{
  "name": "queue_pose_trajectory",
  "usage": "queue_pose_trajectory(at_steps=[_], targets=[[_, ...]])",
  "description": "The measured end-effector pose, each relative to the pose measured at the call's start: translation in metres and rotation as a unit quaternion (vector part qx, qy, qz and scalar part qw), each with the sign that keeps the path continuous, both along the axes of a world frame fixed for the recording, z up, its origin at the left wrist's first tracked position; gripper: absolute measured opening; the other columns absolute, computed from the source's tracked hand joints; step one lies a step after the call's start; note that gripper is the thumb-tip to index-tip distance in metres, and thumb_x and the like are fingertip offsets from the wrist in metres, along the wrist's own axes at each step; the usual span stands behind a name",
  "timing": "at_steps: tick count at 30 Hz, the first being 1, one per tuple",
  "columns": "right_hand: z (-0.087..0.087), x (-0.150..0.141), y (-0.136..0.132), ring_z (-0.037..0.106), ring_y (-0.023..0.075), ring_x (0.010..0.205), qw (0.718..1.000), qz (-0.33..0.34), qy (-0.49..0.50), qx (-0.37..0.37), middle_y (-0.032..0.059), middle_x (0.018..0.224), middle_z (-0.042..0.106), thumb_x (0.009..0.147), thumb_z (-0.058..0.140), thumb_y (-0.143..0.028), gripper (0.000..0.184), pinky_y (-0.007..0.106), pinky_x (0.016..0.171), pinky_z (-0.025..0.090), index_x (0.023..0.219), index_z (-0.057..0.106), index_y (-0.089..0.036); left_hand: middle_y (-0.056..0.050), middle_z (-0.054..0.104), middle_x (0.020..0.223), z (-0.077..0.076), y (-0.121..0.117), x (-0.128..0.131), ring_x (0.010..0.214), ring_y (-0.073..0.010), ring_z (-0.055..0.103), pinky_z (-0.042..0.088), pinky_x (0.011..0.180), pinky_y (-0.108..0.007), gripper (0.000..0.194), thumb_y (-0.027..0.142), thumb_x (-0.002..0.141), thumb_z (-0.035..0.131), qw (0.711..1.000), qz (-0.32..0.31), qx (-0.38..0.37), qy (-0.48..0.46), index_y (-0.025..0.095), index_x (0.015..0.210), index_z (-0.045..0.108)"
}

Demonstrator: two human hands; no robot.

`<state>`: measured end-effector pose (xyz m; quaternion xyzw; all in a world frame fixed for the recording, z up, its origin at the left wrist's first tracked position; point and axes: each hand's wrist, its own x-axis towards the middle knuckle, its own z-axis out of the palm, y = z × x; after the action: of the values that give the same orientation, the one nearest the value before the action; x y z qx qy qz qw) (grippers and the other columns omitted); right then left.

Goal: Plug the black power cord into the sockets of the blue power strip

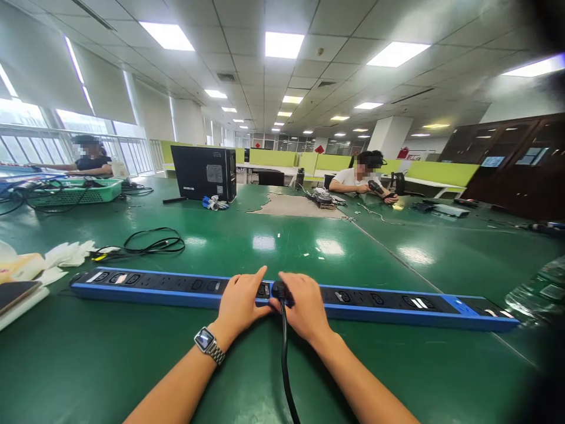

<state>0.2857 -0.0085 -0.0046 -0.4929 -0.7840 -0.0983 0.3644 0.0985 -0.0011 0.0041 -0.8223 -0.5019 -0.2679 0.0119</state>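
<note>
A long blue-and-black power strip (375, 309) with rows of sockets lies across the green table in front of me. My left hand (238, 306) grips the strip just left of its middle, fingers over the far edge and thumb along the near side. Closed around a black power plug (278, 289) is my right hand (308, 303). The plug stands at a socket in the strip; how deep it sits is hidden by my fingers. From it a thick black cord (285, 359) runs down toward me. A watch (207, 341) is on my left wrist.
A coiled black cable (156, 241) and crumpled white packaging (66, 256) lie at left. Behind are a green basket (83, 191), a black computer case (203, 174), gloves (215, 203) and cardboard (286, 206). Two people work across the table. Clear plastic wrapping (541, 288) lies at right.
</note>
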Motion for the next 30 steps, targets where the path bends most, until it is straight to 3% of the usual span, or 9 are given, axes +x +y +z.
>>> queue_pose_trajectory(at_steps=[2, 4, 8, 12, 15, 20, 25, 30], targets=[[0.003, -0.013, 0.007, 0.062, 0.024, 0.089, 0.999, 0.015, 0.03, -0.019, 0.0091, 0.095, 0.071, 0.088, 0.054, -0.037, 0.029, 0.04, 0.083, 0.047, 0.109, 0.064, -0.021, -0.01, 0.066, 0.119, -0.001, 0.0, 0.001, 0.111, -0.0269, 0.059, 0.039, 0.1, -0.044, 0.082, 0.042, 0.073, 0.074, 1.0, 0.005, 0.001, -0.005, 0.022, 0.143, 0.036], [0.011, -0.009, 0.01, 0.063, 0.0225, 0.085, 0.995, 0.006, 0.101, 0.014, 0.0084, 0.091, 0.071, 0.089, 0.052, -0.039, 0.028, 0.038, 0.08, 0.048, 0.106, 0.065, -0.021, -0.01, 0.067, 0.117, -0.001, 0.001, 0.002, 0.11, -0.0274, 0.06, 0.04, 0.099, -0.045, 0.084, 0.044, 0.072, 0.075, 1.0, 0.008, -0.003, -0.008, 0.022, 0.143, 0.036], [0.026, 0.04, 0.009, 0.062, 0.0253, 0.098, 0.961, -0.097, 0.237, 0.105, 0.0109, 0.105, 0.07, 0.087, 0.054, -0.05, 0.038, 0.04, 0.089, 0.047, 0.108, 0.065, -0.021, -0.008, 0.067, 0.115, -0.001, 0.002, 0.002, 0.109, -0.0278, 0.06, 0.04, 0.099, -0.045, 0.087, 0.048, 0.07, 0.076, 1.0, 0.011, -0.006, -0.014, 0.023, 0.143, 0.036], [0.01, 0.102, 0.009, 0.066, 0.0268, 0.092, 0.963, -0.138, 0.233, -0.018, 0.0103, 0.099, 0.073, 0.081, 0.054, -0.059, 0.048, 0.04, 0.084, 0.049, 0.104, 0.068, -0.019, -0.009, 0.066, 0.116, -0.002, 0.001, 0.001, 0.109, -0.0272, 0.059, 0.039, 0.1, -0.044, 0.087, 0.05, 0.071, 0.076, 1.0, 0.007, -0.003, -0.005, 0.022, 0.143, 0.036], [-0.007, 0.126, 0.006, 0.067, 0.0255, 0.09, 0.969, -0.134, 0.193, -0.079, 0.0079, 0.098, 0.073, 0.082, 0.052, -0.059, 0.047, 0.039, 0.083, 0.05, 0.105, 0.067, -0.021, -0.009, 0.066, 0.117, -0.001, 0.001, 0.002, 0.111, -0.0278, 0.058, 0.039, 0.1, -0.044, 0.086, 0.049, 0.07, 0.077, 1.0, 0.005, -0.002, 0.004, 0.022, 0.142, 0.037], [-0.01, 0.116, -0.001, 0.064, 0.0234, 0.094, 0.988, -0.06, 0.125, -0.061, 0.0072, 0.102, 0.071, 0.087, 0.05, -0.052, 0.039, 0.038, 0.087, 0.05, 0.108, 0.065, -0.022, -0.01, 0.066, 0.119, 0.0, 0.0, 0.003, 0.111, -0.028, 0.059, 0.039, 0.1, -0.044, 0.082, 0.046, 0.072, 0.076, 1.0, 0.005, -0.001, 0.008, 0.023, 0.141, 0.039], [-0.004, 0.099, -0.004, 0.063, 0.0231, 0.093, 0.994, -0.06, 0.072, -0.056, 0.0071, 0.102, 0.071, 0.089, 0.049, -0.048, 0.034, 0.039, 0.086, 0.049, 0.106, 0.063, -0.022, -0.01, 0.066, 0.118, 0.001, -0.001, 0.003, 0.111, -0.0282, 0.058, 0.04, 0.1, -0.046, 0.08, 0.045, 0.073, 0.075, 1.0, 0.01, -0.007, 0.006, 0.022, 0.141, 0.04], [-0.009, 0.101, -0.009, 0.061, 0.0228, 0.097, 0.995, -0.075, 0.027, -0.057, 0.0065, 0.109, 0.068, 0.09, 0.049, -0.046, 0.033, 0.04, 0.088, 0.048, 0.112, 0.062, -0.024, -0.011, 0.064, 0.121, 0.007, -0.005, 0.011, 0.115, -0.0282, 0.056, 0.037, 0.103, -0.048, 0.069, 0.041, 0.075, 0.074, 1.0, -0.012, -0.007, -0.025, 0.02, 0.135, 0.047]])
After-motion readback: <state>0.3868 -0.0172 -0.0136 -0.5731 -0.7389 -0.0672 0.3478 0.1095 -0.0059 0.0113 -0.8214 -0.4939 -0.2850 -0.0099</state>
